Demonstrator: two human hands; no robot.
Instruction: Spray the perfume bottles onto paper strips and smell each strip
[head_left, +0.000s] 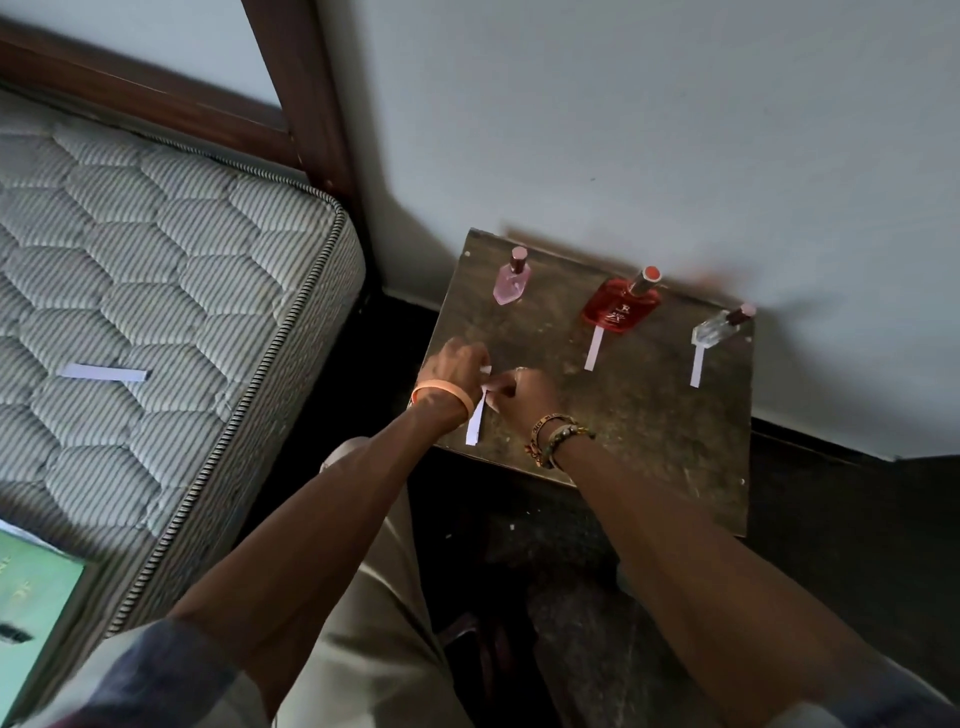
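Pretty dim overall, flat greyish look. Was brightest on the wall (675, 130) at upper right, darkest on the floor (857, 519) at lower right and in the gap beside the mattress (156, 260). Saw a soft smeared shadow just right of the red perfume bottle (621, 304), right of centre. Got heavy motion blur along the bottom edge and lower left corner. Bowed the bed frame (301, 78) at upper left, typical wide-angle warp.
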